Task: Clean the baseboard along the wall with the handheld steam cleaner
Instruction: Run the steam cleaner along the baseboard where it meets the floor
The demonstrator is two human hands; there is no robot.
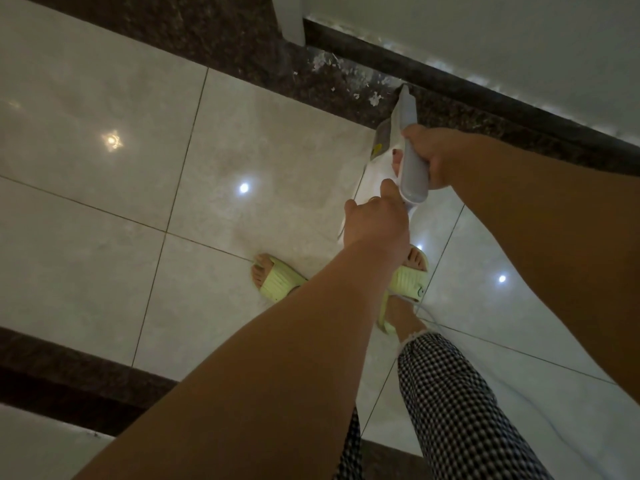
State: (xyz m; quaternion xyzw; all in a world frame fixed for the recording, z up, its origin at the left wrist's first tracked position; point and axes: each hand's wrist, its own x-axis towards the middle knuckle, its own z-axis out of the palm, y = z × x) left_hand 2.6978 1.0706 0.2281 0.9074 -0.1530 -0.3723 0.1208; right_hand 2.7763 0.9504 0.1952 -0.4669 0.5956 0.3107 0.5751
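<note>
On the glossy pale tiled floor (104,220), the left hand (375,221) rests on the rear of the white handheld steam cleaner (410,157); whether its grip is closed there I cannot tell. The right hand (434,155) has its grip clamped round the grey handle. The nozzle meets the dark speckled stone baseboard (485,98) under the white wall (519,36). The thin white cord (429,318) trails by the pale green slippers (277,282), a likely trip hazard, and steam-wet tile could be slippery.

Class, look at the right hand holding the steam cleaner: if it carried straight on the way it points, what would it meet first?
The right hand points along the steam cleaner toward the dark baseboard. The nozzle tip would meet it first, probably; it may already touch, since depth is unclear.
</note>
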